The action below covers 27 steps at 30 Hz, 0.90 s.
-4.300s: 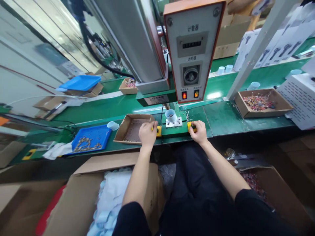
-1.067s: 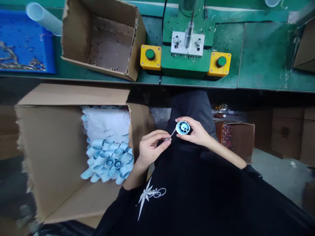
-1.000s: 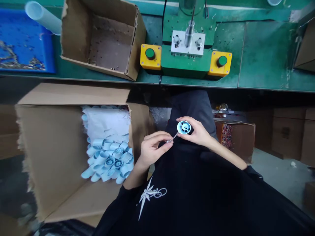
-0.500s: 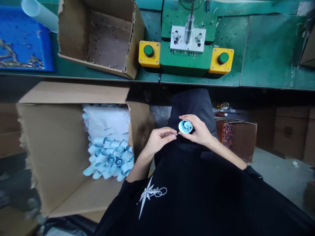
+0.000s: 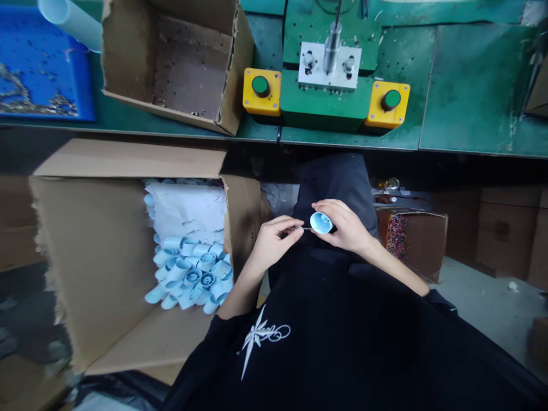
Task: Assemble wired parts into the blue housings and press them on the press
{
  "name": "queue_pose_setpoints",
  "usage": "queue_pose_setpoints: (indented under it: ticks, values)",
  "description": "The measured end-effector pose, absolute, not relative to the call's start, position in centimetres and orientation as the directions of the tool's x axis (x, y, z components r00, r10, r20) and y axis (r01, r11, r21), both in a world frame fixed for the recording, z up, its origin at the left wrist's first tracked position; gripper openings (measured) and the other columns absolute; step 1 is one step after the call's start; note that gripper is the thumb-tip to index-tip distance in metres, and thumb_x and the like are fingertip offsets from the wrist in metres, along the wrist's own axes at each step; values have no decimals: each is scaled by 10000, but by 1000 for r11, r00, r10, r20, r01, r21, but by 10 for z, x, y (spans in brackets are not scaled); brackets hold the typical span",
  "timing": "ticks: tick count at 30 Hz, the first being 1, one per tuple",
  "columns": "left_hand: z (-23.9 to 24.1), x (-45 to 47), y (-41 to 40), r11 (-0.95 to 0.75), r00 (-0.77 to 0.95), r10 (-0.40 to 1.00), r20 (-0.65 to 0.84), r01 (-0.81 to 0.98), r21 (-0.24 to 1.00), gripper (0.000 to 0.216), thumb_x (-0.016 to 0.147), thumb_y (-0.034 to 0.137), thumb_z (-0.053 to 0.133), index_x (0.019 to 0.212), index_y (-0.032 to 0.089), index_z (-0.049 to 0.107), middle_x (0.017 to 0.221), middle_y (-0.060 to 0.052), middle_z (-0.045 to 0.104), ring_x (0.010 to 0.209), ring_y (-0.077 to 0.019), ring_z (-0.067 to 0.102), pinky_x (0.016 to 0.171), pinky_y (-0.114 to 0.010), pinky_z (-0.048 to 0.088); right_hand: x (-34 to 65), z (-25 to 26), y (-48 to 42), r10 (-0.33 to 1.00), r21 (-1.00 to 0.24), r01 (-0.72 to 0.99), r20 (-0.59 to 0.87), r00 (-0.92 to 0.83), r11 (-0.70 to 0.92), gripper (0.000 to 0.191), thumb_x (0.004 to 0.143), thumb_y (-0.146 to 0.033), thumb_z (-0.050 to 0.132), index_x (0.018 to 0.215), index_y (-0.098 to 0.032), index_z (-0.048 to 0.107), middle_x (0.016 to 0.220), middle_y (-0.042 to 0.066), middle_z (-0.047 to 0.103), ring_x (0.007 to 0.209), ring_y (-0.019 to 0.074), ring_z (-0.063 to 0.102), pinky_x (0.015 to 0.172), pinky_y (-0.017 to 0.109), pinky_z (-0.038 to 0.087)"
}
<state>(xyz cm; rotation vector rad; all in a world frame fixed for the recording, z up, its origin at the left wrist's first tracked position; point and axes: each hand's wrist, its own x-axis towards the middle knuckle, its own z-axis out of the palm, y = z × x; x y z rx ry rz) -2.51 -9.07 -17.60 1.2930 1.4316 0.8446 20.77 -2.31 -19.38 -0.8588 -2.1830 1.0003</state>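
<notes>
Above my lap, my right hand [image 5: 346, 227] is wrapped round a light blue plastic cup-shaped part [image 5: 321, 222], its round mouth tilted up toward me. Ribs or a hub show inside it. My left hand [image 5: 276, 241] pinches a thin metal piece [image 5: 306, 228] between thumb and fingertips. That piece points at the near side of the blue part; whether it touches cannot be made out. Left of my arm, many similar light blue plastic parts [image 5: 192, 277] lie in a large open cardboard box [image 5: 98, 257], partly under a white sheet [image 5: 188, 211].
On the green bench [image 5: 471, 85] stands a press fixture [image 5: 329, 65] between two yellow button boxes [image 5: 262, 105]. Left of it are a cardboard box [image 5: 192, 68] with small bits and a blue tray [image 5: 88, 85] of metal pieces. A smaller box [image 5: 422, 242] sits low at right.
The blue part has tilted in my right hand, so less of its inside shows. My left hand has drawn slightly left, and more of the thin metal piece is visible.
</notes>
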Motion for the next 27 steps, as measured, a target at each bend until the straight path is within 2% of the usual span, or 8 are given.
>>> queue_pose_setpoints:
  ticks: [4, 8, 15, 19, 24, 27]
  values:
    - [-169, -20, -89, 143, 34, 985, -171, 397, 907, 149, 927, 331, 774, 1049, 256, 816, 970, -36, 761, 750, -170, 701, 717, -302, 612, 207, -192, -23, 729, -793, 306, 236, -643, 527, 432, 965, -342, 720, 1363, -227, 596, 1332, 132, 712, 1258, 306, 679, 1077, 565, 594]
    - [-160, -14, -84, 82, 30, 993, -111, 485, 871, 77, 946, 290, 751, 983, 251, 805, 953, -34, 756, 780, -185, 709, 775, -329, 617, 207, -190, -23, 712, -767, 306, 262, -652, 563, 419, 970, -319, 706, 1363, -217, 603, 1323, 133, 714, 1247, 306, 684, 1058, 563, 610]
    - [-153, -2, -80, -68, 53, 998, 45, 616, 785, 79, 977, 242, 706, 937, 236, 774, 910, -34, 736, 808, -186, 717, 777, -314, 609, 207, -191, -25, 713, -789, 306, 223, -664, 532, 428, 970, -303, 699, 1382, -226, 609, 1347, 125, 703, 1282, 310, 666, 1106, 571, 584]
    - [-155, 9, -81, -167, 100, 986, 134, 660, 732, 109, 1012, 232, 659, 1001, 224, 767, 941, -51, 740, 887, -200, 735, 842, -328, 623, 205, -192, -25, 691, -771, 304, 231, -685, 559, 437, 976, -294, 680, 1399, -219, 599, 1353, 127, 698, 1286, 307, 666, 1103, 573, 590]
    - [-155, 13, -83, -218, 149, 976, 161, 582, 783, 179, 1018, 183, 647, 1174, 214, 728, 1099, -68, 763, 984, -195, 739, 924, -334, 630, 206, -193, -23, 694, -740, 319, 269, -668, 593, 436, 976, -295, 680, 1393, -197, 595, 1333, 139, 707, 1260, 310, 680, 1065, 563, 616]
    - [-155, 11, -82, -270, 207, 962, 179, 621, 736, 173, 1027, 203, 645, 1166, 221, 746, 1102, -72, 759, 1000, -210, 718, 943, -375, 616, 207, -195, -23, 697, -741, 325, 259, -669, 588, 439, 971, -293, 679, 1392, -198, 597, 1338, 141, 706, 1266, 313, 678, 1071, 573, 608]
